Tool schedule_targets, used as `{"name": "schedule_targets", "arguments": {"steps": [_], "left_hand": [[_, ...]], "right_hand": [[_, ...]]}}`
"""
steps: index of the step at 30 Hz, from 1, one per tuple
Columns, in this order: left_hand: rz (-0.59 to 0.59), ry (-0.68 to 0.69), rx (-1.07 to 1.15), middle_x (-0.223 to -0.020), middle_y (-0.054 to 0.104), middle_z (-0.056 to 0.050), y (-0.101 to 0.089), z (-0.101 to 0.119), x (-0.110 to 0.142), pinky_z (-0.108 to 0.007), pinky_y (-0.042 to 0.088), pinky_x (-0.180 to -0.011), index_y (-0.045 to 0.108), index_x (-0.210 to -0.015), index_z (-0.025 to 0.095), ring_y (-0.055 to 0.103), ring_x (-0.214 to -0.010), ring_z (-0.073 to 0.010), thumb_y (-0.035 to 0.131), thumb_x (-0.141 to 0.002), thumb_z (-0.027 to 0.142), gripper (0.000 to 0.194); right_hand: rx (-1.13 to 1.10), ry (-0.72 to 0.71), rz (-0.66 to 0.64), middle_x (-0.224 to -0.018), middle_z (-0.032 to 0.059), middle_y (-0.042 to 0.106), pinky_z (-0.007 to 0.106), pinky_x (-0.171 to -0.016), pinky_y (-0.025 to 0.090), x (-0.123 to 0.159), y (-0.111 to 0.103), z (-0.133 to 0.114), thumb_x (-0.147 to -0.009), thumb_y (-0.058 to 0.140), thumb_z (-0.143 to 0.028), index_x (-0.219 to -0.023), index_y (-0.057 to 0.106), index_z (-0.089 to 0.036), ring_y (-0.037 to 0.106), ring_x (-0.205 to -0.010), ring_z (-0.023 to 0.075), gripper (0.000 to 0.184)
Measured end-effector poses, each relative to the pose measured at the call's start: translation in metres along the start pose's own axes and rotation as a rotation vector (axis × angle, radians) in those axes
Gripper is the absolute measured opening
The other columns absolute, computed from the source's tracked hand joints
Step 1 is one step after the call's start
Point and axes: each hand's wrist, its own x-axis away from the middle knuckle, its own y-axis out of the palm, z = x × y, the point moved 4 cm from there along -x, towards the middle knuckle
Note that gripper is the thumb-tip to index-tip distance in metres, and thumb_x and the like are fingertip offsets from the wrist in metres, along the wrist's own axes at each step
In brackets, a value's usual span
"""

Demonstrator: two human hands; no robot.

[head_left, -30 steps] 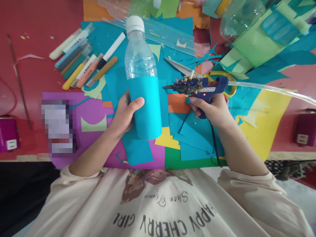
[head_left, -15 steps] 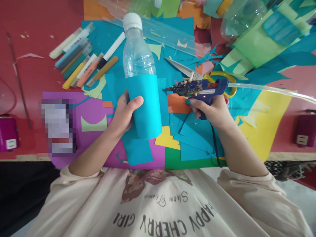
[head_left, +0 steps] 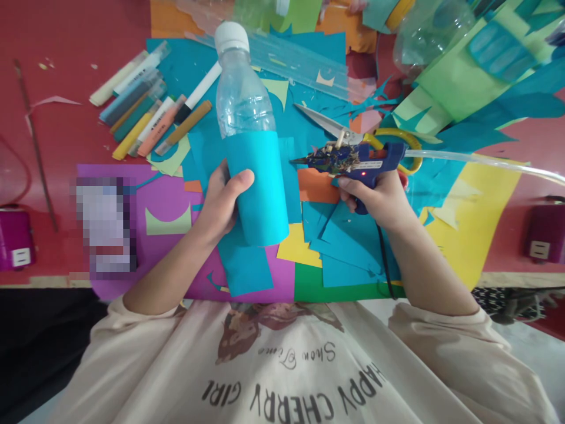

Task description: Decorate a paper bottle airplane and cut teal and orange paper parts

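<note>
My left hand point(head_left: 225, 197) is closed around a clear plastic bottle point(head_left: 246, 97) with a white cap, its thumb on the front and its other fingers hidden behind. Blue paper point(head_left: 260, 194) wraps the bottle's lower half. The bottle tilts slightly, cap toward the upper left. Gripped in my right hand point(head_left: 375, 197) is a dark blue hot glue gun point(head_left: 371, 162) with a small red light lit. Its nozzle points left toward the paper, a short gap away. A long clear glue stick point(head_left: 477, 159) sticks out of its back. Scissors point(head_left: 331, 125) with yellow handles lie just beyond the gun.
Several markers point(head_left: 145, 112) lie at the upper left. A blurred phone-like object point(head_left: 106, 224) rests on purple paper point(head_left: 163, 259). Coloured paper scraps cover the middle. Another clear bottle point(head_left: 430, 38) and green paper point(head_left: 468, 76) are at the upper right. The gun's black cord point(head_left: 386, 265) hangs toward the table edge.
The bottle's capped end has tipped slightly to the left in my left hand. My right hand and the glue gun have hardly moved.
</note>
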Motion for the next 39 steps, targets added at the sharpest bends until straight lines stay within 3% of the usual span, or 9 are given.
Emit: {"name": "schedule_targets", "arguments": {"steps": [9,16,23,30,35,39], "left_hand": [[0.034,0.020,0.031,-0.102,0.073,-0.010,-0.0005,0.0011,-0.0005,-0.047,0.061,-0.086,0.063,-0.107,0.019,0.070,-0.101,-0.0344,0.080,-0.059,0.068,0.071],[0.022,0.045,-0.054,-0.106,0.071,-0.009,-0.0022,-0.0027,-0.0029,-0.047,0.057,-0.094,0.063,-0.110,0.022,0.062,-0.118,-0.0362,0.071,-0.067,0.069,0.065],[0.057,0.023,0.001,-0.106,0.071,-0.009,0.0005,0.0007,-0.0016,-0.045,0.060,-0.086,0.064,-0.113,0.022,0.067,-0.106,-0.0334,0.076,-0.062,0.068,0.069],[0.029,0.024,-0.011,-0.114,0.070,-0.011,-0.0020,-0.0017,-0.0034,-0.042,0.060,-0.083,0.061,-0.119,0.023,0.065,-0.112,-0.0347,0.071,-0.067,0.072,0.072],[0.108,0.019,0.076,-0.109,0.072,-0.010,-0.0031,-0.0011,-0.0021,-0.036,0.061,-0.073,0.066,-0.110,0.022,0.068,-0.103,-0.0311,0.076,-0.064,0.065,0.065],[0.102,0.032,0.048,-0.113,0.072,-0.008,-0.0051,-0.0026,-0.0016,-0.037,0.061,-0.077,0.066,-0.108,0.025,0.067,-0.108,-0.0316,0.072,-0.067,0.068,0.060]], "right_hand": [[-0.006,-0.016,-0.001,-0.051,-0.0022,0.061,0.023,-0.032,0.039,0.0006,0.0011,-0.0019,-0.071,0.073,-0.028,-0.060,0.057,-0.021,0.048,-0.034,0.0075,0.021],[0.013,-0.034,-0.017,-0.051,-0.0014,0.061,0.023,-0.033,0.040,0.0013,0.0022,-0.0039,-0.072,0.074,-0.031,-0.060,0.056,-0.020,0.048,-0.034,0.0075,0.024],[0.029,-0.023,-0.015,-0.051,-0.0019,0.060,0.023,-0.033,0.039,0.0014,0.0018,-0.0028,-0.071,0.075,-0.033,-0.059,0.055,-0.021,0.047,-0.035,0.0078,0.027],[0.049,-0.016,-0.016,-0.045,-0.0043,0.053,0.024,-0.033,0.038,0.0016,0.0016,-0.0018,-0.071,0.076,-0.038,-0.059,0.055,-0.021,0.043,-0.034,0.0077,0.029],[0.044,-0.014,-0.026,-0.045,-0.0049,0.052,0.025,-0.033,0.039,0.0023,0.0015,-0.0018,-0.072,0.076,-0.036,-0.062,0.057,-0.021,0.044,-0.034,0.0082,0.026],[0.043,-0.022,-0.018,-0.048,-0.0048,0.052,0.024,-0.033,0.038,0.0020,0.0008,-0.0003,-0.072,0.077,-0.037,-0.063,0.057,-0.021,0.044,-0.035,0.0078,0.027]]}}
